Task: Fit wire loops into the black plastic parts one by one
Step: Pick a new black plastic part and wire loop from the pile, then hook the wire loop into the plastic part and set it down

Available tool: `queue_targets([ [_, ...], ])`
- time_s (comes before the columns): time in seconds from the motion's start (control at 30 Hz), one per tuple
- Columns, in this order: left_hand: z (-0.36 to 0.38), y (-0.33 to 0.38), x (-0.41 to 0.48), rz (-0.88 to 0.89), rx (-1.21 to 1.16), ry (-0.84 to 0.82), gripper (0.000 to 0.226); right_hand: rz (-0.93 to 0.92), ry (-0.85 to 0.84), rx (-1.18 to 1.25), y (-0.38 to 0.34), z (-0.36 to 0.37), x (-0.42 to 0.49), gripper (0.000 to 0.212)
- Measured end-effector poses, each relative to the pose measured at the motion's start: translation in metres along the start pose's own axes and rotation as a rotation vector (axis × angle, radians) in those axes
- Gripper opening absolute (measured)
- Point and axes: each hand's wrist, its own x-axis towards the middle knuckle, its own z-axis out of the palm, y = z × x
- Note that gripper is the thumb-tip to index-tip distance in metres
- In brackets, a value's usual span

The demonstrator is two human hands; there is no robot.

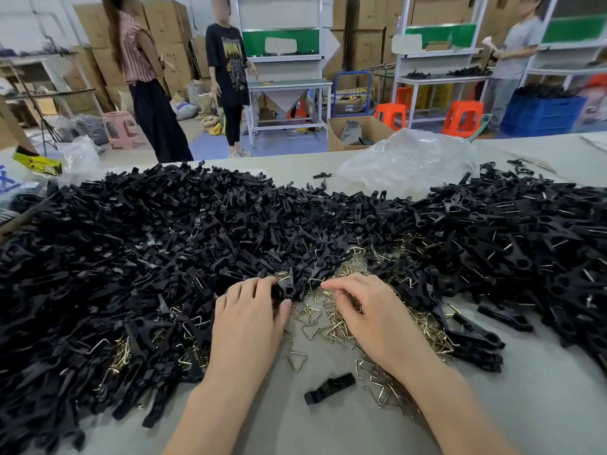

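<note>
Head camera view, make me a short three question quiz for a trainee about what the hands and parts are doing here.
1. True or false: the left hand grips a black plastic part.
2. What lies heaped on the table under the right hand? A) wire loops B) screws C) washers
3. Fill in: the lone black part nearest the camera lies ___ the two forearms.
Key: 1 true; 2 A; 3 between.
</note>
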Motion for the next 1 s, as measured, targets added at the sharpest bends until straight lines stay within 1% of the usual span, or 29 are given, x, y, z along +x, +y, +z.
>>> queue_targets([
  [0.1, -0.001, -0.004, 0.001, 0.02, 0.065, 0.012, 0.036, 0.012, -0.01, 0.017, 0.0, 0.0, 0.0, 0.028],
  [0.27, -0.003, -0.008, 0.002, -0.033, 0.145, 0.054, 0.025, 0.019, -0.02, 0.021, 0.001, -0.001, 0.0, 0.028],
  [0.33, -0.002, -0.01, 0.001, -0.006, 0.142, 0.068, 0.022, 0.016, -0.017, 0.026, 0.001, -0.001, 0.0, 0.028],
  [0.47, -0.003, -0.014, 0.003, -0.008, 0.083, 0.025, 0.021, 0.013, -0.008, 0.034, 0.002, -0.001, 0.0, 0.028],
  [0.53, -0.004, -0.014, 0.003, 0.011, 0.069, 0.037, 0.021, 0.013, -0.006, 0.037, 0.002, 0.0, 0.0, 0.027],
  [0.73, -0.013, -0.013, 0.003, 0.033, -0.031, 0.238, 0.018, 0.006, 0.021, 0.063, 0.001, -0.002, -0.001, 0.029],
  [0.83, -0.016, -0.012, 0.003, 0.091, -0.121, 0.232, 0.022, -0.023, 0.053, 0.053, -0.001, -0.004, -0.002, 0.033],
  [0.9, -0.02, -0.01, 0.002, 0.14, -0.179, 0.251, 0.023, -0.056, 0.06, -0.005, -0.004, -0.005, -0.002, 0.04],
  [1.0, -0.024, 0.001, 0.001, 0.274, -0.212, 0.3, 0.028, -0.14, 0.038, -0.059, -0.015, -0.003, -0.003, 0.053],
])
